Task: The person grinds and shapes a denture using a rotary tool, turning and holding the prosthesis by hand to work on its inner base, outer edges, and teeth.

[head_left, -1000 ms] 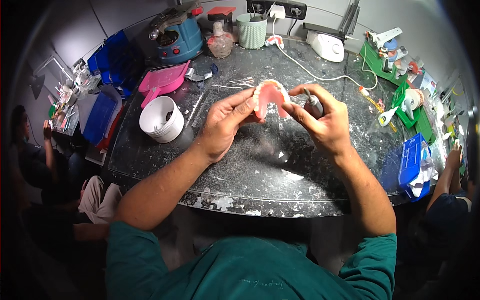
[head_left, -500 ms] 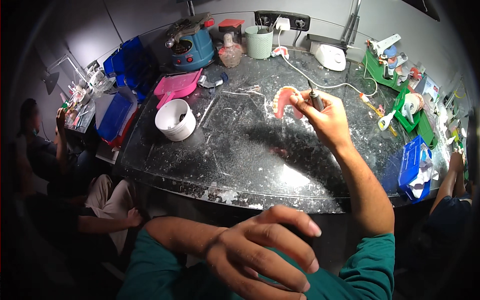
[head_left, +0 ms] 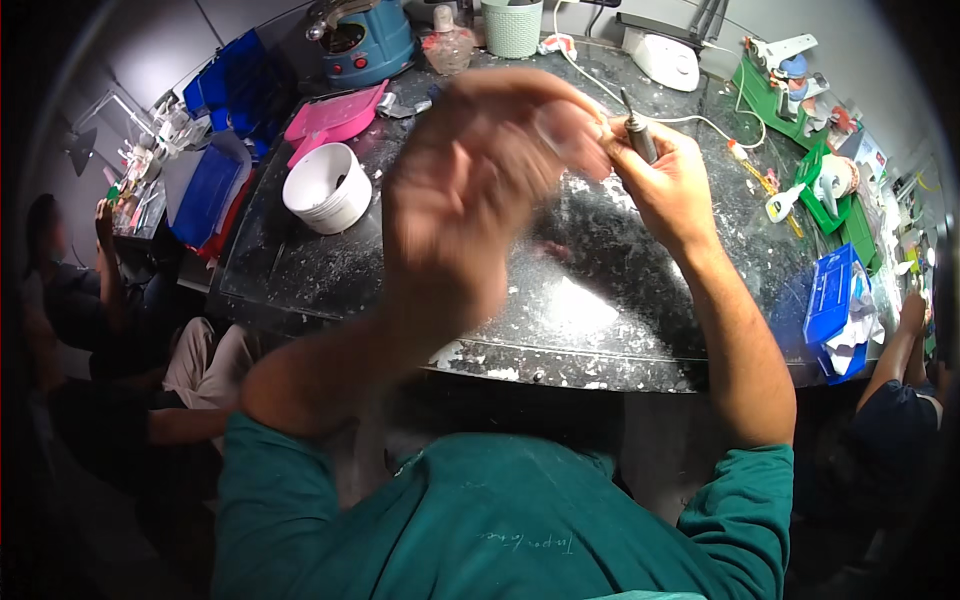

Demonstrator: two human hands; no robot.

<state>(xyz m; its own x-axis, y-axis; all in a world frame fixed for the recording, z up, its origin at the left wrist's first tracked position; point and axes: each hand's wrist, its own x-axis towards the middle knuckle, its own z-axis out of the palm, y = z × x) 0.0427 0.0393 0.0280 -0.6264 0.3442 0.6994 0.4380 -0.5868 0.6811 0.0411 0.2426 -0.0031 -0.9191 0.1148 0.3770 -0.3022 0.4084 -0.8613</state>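
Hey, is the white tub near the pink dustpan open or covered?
Open: no lid covers the white tub, and its inner wall shows through the round mouth.

A dental workshop: a dust-streaked black bench (head_left: 330, 270) spreads beneath a right hand (head_left: 672, 185) gripping a slim handpiece (head_left: 640, 142), with a jaw model (head_left: 838, 178) to its right, a blue machine (head_left: 378, 45) beyond the left hand (head_left: 465, 185) and other people (head_left: 85, 300) on both sides.

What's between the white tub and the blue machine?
The pink dustpan lies on the bench between the white tub and the blue machine, as the head view shows.
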